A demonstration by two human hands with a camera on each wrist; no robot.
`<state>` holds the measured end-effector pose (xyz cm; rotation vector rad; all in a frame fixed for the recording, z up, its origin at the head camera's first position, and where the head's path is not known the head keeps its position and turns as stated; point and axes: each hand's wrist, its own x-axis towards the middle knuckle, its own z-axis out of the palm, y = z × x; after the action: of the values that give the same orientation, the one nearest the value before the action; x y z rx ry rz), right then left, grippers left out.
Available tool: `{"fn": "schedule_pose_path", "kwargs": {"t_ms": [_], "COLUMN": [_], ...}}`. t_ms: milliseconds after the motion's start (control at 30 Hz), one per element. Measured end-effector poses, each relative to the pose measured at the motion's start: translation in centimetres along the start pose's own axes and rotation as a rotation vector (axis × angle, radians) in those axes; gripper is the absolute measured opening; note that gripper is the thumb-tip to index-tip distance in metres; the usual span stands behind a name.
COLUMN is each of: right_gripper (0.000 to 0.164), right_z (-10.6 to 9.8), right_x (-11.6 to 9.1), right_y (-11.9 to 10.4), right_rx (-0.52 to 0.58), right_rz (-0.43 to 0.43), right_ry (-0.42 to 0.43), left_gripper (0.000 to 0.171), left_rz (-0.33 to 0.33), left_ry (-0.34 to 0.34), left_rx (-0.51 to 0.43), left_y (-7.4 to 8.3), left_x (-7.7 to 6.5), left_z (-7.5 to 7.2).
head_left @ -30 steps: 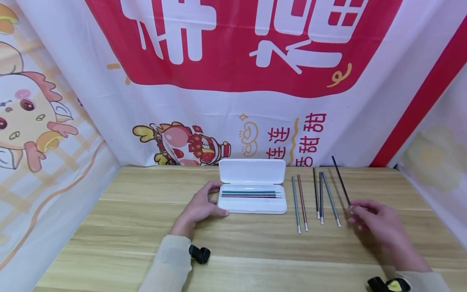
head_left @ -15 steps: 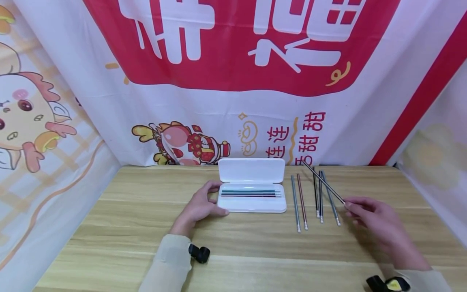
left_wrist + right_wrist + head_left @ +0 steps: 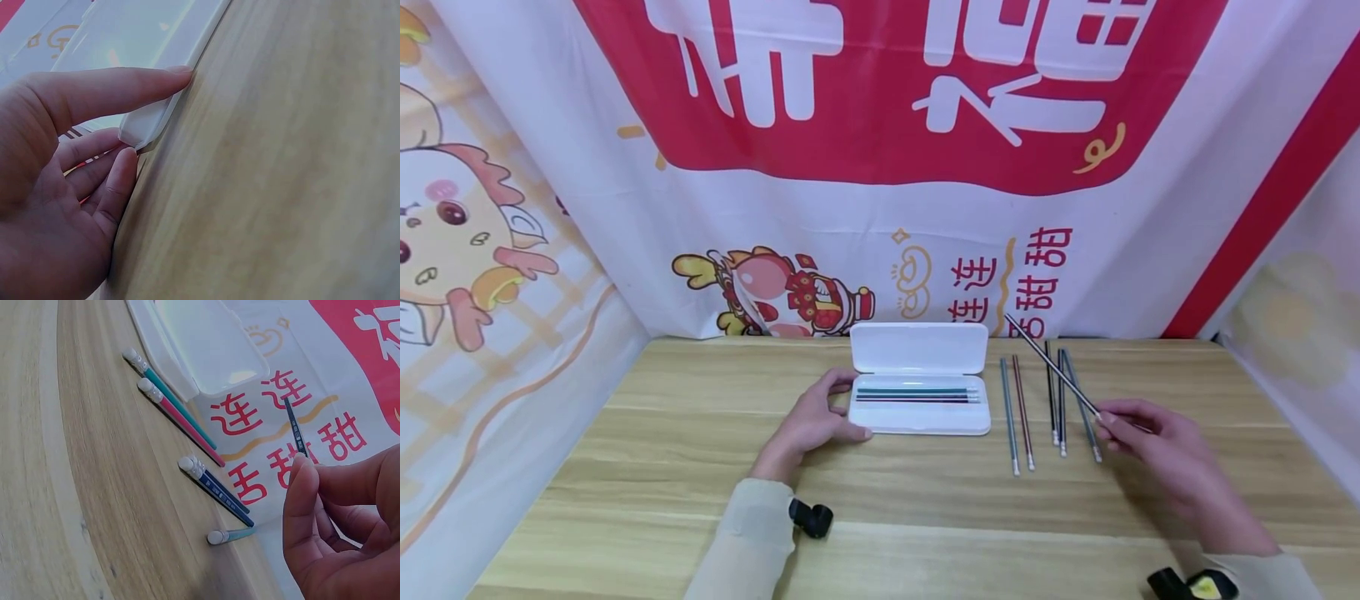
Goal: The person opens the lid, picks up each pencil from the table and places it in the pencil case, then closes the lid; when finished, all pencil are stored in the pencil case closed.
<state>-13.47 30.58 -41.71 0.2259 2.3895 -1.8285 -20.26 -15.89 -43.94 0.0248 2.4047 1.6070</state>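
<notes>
A white pencil case (image 3: 921, 425) lies open on the table, its lid (image 3: 919, 348) tipped back, with several pencils (image 3: 917, 400) lying lengthwise inside. My left hand (image 3: 812, 421) holds the case's left end, thumb on the front edge and fingers behind the corner in the left wrist view. Between thumb and fingertips my right hand (image 3: 1157, 437) pinches a dark pencil (image 3: 1037, 350), raised and slanting up to the left. Under it lie two dark pencils (image 3: 1062, 417) and a teal pencil (image 3: 1088, 433). Another teal pencil (image 3: 1009, 417) and a red pencil (image 3: 1023, 417) are nearer the case.
The wooden table (image 3: 925, 517) ends at a printed cloth backdrop (image 3: 775, 200) just behind the case lid. Cloth side walls (image 3: 490, 375) stand left and right. Each wrist bears a small black camera (image 3: 811, 518).
My right hand has shifted left, and the dark pencil in it has swung from leaning right of the loose pencils to crossing above them. The left hand and case stay put.
</notes>
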Motion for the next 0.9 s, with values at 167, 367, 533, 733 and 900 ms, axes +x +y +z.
{"fn": "schedule_pose_path", "kwargs": {"t_ms": [167,367,533,733,900], "right_gripper": [0.018,0.04,0.044,0.037,0.03], "right_z": [0.6,1.4,2.4,4.2,6.0], "right_x": [0.0,0.2,0.8,1.9,3.3], "right_y": [-0.3,-1.3,-2.9,-4.5,-4.8], "right_rx": [0.018,-0.118,-0.231,-0.317,-0.37], "right_rz": [-0.054,-0.017,-0.002,-0.044,-0.105], "right_ry": [-0.007,-0.002,-0.019,-0.037,-0.044], "left_gripper": [0.086,0.088,0.088,0.087,0.087], "left_rz": [-0.017,-0.005,0.003,-0.007,-0.004], "left_ry": [0.017,0.003,-0.001,0.005,-0.001], "left_rx": [0.016,0.001,-0.013,-0.002,-0.006], "left_y": [0.1,0.3,0.2,0.3,0.3], "left_x": [0.0,-0.2,-0.2,-0.2,-0.2], "left_z": [0.0,0.0,-0.1,-0.1,-0.1]}}
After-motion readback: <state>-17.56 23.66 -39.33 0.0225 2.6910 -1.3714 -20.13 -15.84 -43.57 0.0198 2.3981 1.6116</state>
